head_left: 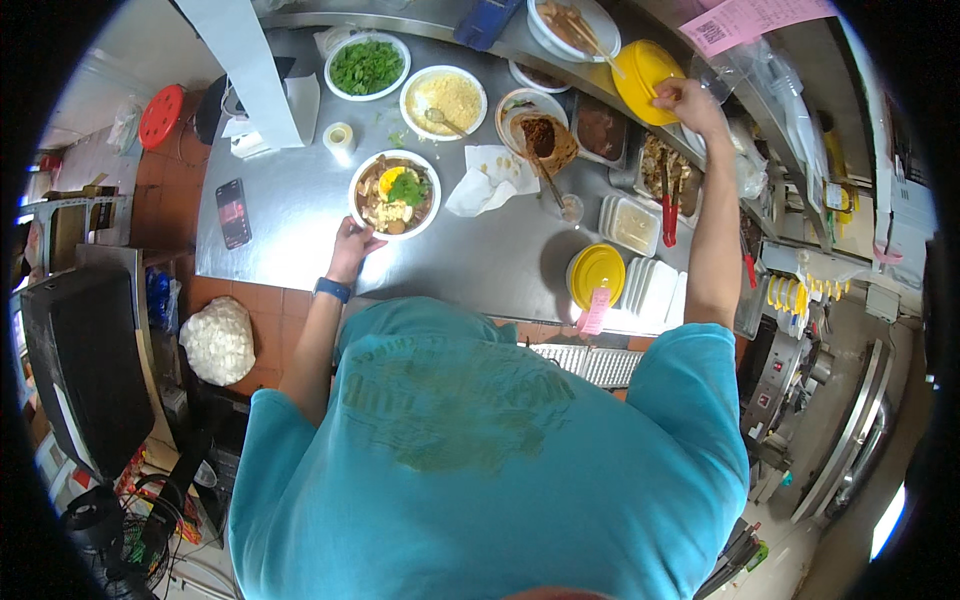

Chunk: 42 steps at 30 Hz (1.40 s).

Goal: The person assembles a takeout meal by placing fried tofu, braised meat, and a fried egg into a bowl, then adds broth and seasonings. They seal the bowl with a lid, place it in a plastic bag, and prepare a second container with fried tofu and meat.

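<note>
A white bowl of food (420,213), topped with a yellow egg, chopped greens and pale bits, stands on the steel counter. My left hand (352,247) is at its near left rim, thumb and fingers against the bowl. At the far right, my right arm reaches out, and my right hand (690,103) is closed on the edge of a round yellow lid (640,75). Whether it is one lid or a stack, I cannot tell. A white bowl with food and sticks (575,28) stands beside the lid on the shelf.
Bowls of chopped greens (366,68) and yellow crumbs (455,95) stand behind. Right of a crumpled paper (490,180) are a bowl of dark paste (540,137) and red-handled tongs (669,215). A yellow-lidded tub (596,276) and a phone (233,214) lie at opposite sides.
</note>
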Motion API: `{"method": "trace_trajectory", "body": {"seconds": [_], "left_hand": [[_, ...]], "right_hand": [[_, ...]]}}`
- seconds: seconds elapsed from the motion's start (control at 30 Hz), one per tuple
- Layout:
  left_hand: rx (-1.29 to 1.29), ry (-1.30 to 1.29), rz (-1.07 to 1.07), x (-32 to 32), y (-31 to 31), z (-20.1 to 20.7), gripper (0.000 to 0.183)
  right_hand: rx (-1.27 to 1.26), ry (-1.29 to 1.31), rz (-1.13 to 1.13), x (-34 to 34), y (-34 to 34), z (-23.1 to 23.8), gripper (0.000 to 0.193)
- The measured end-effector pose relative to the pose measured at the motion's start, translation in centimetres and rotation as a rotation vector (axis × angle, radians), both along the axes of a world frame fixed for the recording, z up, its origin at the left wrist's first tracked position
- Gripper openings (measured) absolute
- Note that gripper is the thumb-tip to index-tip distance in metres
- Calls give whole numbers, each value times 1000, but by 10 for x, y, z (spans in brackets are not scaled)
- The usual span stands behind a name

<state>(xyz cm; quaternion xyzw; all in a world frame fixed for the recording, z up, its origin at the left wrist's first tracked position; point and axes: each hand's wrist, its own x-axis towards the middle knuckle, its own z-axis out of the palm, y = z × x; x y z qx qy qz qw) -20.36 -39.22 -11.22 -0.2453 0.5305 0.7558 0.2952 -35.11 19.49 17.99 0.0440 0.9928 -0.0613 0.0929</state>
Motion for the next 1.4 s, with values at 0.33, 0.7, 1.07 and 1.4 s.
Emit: {"method": "trace_trajectory", "body": {"seconds": [0.33,0.7,1.07,1.4], "left_hand": [[19,42,-18,15,-4,5,22],[-147,154,11,-10,-22,15,30],[-493,604,-329,-58,-30,-25,32],[-163,284,-354,-124,-9,-33,23]], "right_hand": [[-64,892,-63,216,-189,-5,22],[-948,198,-802,163,-360,-273,21],[-522,218,-521,160,-366,-293,23],[-885,-117,-625,72,-348,-325,32]]}}
